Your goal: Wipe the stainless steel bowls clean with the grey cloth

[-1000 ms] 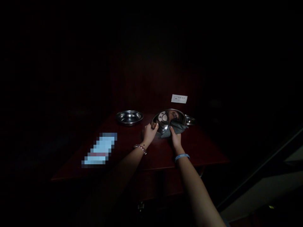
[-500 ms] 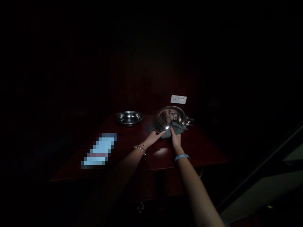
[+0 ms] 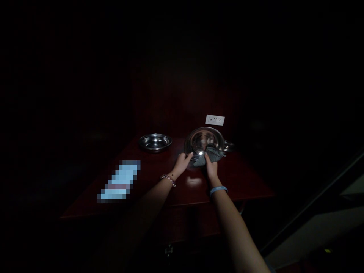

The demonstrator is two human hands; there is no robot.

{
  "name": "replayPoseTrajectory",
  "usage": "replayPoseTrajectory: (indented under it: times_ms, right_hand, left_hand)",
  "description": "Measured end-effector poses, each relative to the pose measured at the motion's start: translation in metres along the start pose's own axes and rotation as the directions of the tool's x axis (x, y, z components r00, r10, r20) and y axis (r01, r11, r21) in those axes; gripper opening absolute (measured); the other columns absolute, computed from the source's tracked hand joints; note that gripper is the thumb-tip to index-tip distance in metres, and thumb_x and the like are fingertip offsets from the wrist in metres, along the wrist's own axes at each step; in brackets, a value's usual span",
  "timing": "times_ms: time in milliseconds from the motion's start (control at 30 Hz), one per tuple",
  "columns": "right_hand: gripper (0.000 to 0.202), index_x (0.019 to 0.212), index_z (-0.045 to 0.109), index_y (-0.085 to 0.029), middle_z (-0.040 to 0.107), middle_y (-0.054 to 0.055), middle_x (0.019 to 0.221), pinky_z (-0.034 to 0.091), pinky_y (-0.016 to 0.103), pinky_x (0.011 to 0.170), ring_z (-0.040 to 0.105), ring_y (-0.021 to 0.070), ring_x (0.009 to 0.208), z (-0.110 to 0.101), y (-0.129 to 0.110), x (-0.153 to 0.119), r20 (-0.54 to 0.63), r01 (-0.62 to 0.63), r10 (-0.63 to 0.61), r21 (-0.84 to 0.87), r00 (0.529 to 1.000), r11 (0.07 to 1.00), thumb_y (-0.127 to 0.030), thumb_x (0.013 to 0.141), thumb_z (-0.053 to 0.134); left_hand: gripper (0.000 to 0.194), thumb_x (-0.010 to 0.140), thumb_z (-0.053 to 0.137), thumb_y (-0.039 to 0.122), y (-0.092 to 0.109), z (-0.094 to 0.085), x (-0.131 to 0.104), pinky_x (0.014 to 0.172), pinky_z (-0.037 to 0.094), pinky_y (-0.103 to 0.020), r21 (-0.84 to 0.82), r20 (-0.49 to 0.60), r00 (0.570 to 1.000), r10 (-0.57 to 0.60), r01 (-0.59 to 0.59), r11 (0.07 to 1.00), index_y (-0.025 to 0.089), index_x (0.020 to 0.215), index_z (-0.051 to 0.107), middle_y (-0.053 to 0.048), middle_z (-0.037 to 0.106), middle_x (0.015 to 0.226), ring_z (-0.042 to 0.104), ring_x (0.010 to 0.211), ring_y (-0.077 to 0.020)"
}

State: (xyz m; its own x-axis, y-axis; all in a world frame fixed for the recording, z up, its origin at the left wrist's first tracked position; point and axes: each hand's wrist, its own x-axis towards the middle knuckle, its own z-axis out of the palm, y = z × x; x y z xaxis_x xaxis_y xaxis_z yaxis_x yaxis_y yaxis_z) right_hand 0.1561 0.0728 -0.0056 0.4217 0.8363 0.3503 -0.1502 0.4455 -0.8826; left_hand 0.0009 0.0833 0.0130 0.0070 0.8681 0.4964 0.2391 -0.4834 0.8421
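Observation:
A shiny metal bowl (image 3: 203,138) is tilted up above the dark red table (image 3: 182,193), its inside facing me. My left hand (image 3: 182,163) grips the bowl's lower left rim, thumb on the near side. At the lower right rim, my right hand (image 3: 211,165) holds a grey-green cloth (image 3: 214,154) against the bowl, its thumb over the edge. The fingers behind the rim are hidden. Another metal bowl (image 3: 155,142) rests on the table to the left. Partly behind the held bowl, at its right, lies a third metal dish (image 3: 228,146).
A pixelated light-blue flat object (image 3: 121,182) lies on the table's left part. A white socket plate (image 3: 215,120) is on the back panel. The surroundings are very dark, with a slanted dark edge at the lower right.
My left hand has shifted slightly up and its thumb has moved off the cloth's left end. The bowl appears slightly turned, while my right hand and the cloth stay nearly in place.

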Motion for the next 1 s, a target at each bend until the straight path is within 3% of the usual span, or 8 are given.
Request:
replayPoseTrajectory:
  times_ms: [100, 167, 367, 533, 600, 767, 1000]
  right_hand:
    - [0.049, 0.115, 0.069, -0.015, 0.071, 0.009, 0.12, 0.048, 0.035, 0.103, 0.066, 0.0214, 0.112, 0.001, -0.001, -0.001, -0.003, 0.014, -0.014, -0.007, 1.0, 1.0, -0.043, 0.076, 0.073]
    - [0.05, 0.115, 0.069, -0.014, 0.072, 0.009, 0.12, 0.048, 0.034, 0.103, 0.065, 0.0213, 0.113, 0.001, -0.003, -0.001, -0.001, 0.017, -0.017, -0.011, 1.0, 1.0, -0.044, 0.076, 0.073]
    - [0.049, 0.115, 0.069, -0.013, 0.073, 0.009, 0.118, 0.048, 0.034, 0.102, 0.065, 0.0218, 0.112, 0.001, -0.008, -0.004, -0.021, -0.009, 0.01, 0.015, 1.0, 1.0, -0.042, 0.075, 0.074]
    - [0.046, 0.114, 0.069, -0.014, 0.073, 0.009, 0.117, 0.05, 0.035, 0.1, 0.067, 0.0222, 0.108, 0.0, -0.002, -0.001, 0.017, -0.032, 0.031, 0.039, 0.999, 0.999, -0.04, 0.076, 0.073]
    - [0.045, 0.114, 0.069, -0.014, 0.072, 0.009, 0.118, 0.049, 0.037, 0.101, 0.067, 0.0228, 0.108, -0.001, 0.0, 0.0, 0.023, -0.031, 0.03, 0.041, 0.999, 0.999, -0.039, 0.077, 0.072]
    - [0.045, 0.113, 0.069, -0.013, 0.073, 0.011, 0.117, 0.049, 0.04, 0.101, 0.067, 0.0251, 0.108, -0.001, 0.0, 0.0, 0.021, -0.013, 0.012, 0.02, 1.0, 1.0, -0.04, 0.077, 0.072]
    - [0.048, 0.116, 0.068, -0.013, 0.071, 0.011, 0.121, 0.048, 0.041, 0.103, 0.065, 0.0247, 0.112, 0.001, -0.003, -0.002, -0.001, 0.006, -0.006, 0.01, 1.0, 1.0, -0.041, 0.077, 0.07]
  left_hand:
    - [0.044, 0.09, 0.051, 0.05, 0.005, -0.008, 0.0, 0.064, 0.048, -0.027, 0.15, -0.212, 0.977, 0.035, -0.003, 0.989, 0.017, 0.062, 0.062, -0.004, 0.065, 0.061, 0.059, 0.062, -0.0163]
    - [0.045, 0.091, 0.05, 0.052, 0.01, -0.013, -0.002, 0.062, 0.045, -0.025, 0.183, -0.26, 0.962, 0.081, -0.033, 0.983, 0.017, 0.066, 0.063, -0.003, 0.065, 0.063, 0.058, 0.061, -0.0148]
    - [0.036, 0.09, 0.056, 0.047, 0.009, -0.009, -0.004, 0.081, 0.053, -0.031, 0.041, -0.145, 0.988, 0.052, -0.047, 0.998, 0.015, 0.097, 0.071, -0.01, 0.076, 0.096, 0.07, 0.088, -0.0218]
    - [0.038, 0.082, 0.07, 0.041, -0.006, 0.003, -0.006, 0.099, 0.051, -0.037, -0.08, 0.149, 0.988, 0.041, -0.029, 0.996, 0.014, 0.11, 0.071, -0.013, 0.074, 0.114, 0.069, 0.106, -0.0255]
    - [0.043, 0.083, 0.069, 0.038, -0.009, 0.006, -0.008, 0.105, 0.047, -0.038, -0.116, 0.204, 0.977, 0.061, -0.037, 0.992, 0.013, 0.118, 0.068, -0.013, 0.071, 0.123, 0.065, 0.115, -0.0257]
    - [0.037, 0.085, 0.065, 0.032, -0.004, 0.006, -0.009, 0.105, 0.046, -0.041, -0.144, 0.181, 0.981, 0.062, -0.036, 0.989, 0.011, 0.115, 0.069, -0.014, 0.071, 0.122, 0.065, 0.114, -0.0265]
    - [0.028, 0.081, 0.067, 0.035, 0.002, 0.004, -0.003, 0.093, 0.052, -0.039, -0.16, 0.075, 0.997, 0.006, 0.007, 0.987, 0.014, 0.098, 0.073, -0.011, 0.077, 0.102, 0.07, 0.098, -0.0244]
